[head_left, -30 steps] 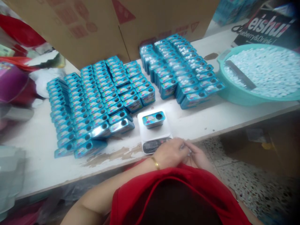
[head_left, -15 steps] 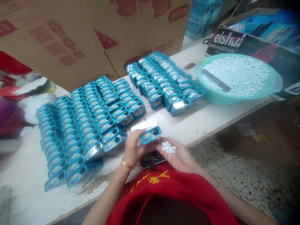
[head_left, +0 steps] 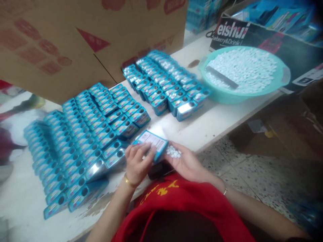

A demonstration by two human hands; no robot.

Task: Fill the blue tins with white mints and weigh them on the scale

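My left hand point(head_left: 138, 163) grips a small blue tin point(head_left: 157, 140), with fingers spread over its printed broad face. The tin lies tilted on its side, one end at the palm of my right hand point(head_left: 185, 164). That palm is cupped and turned up, holding a small heap of white tablets point(head_left: 174, 152) beside the tin's end. Left of my hands, several rows of upright blue tins point(head_left: 94, 136) stand on the table, dark round holes in their tops. A second group of tins point(head_left: 164, 82) further back has white tablets on many tops.
A turquoise basin point(head_left: 219, 95) full of white tablets, with a flat grey strip point(head_left: 222, 76) on them, stands at the right of the white table point(head_left: 209, 126). Behind are a large cardboard box point(head_left: 148, 30) and a black carton point(head_left: 254, 37) holding blue packs.
My left hand has turned the tin from showing its holed top to showing its broad printed face, its end now at my right palm. The view has shifted slightly right.
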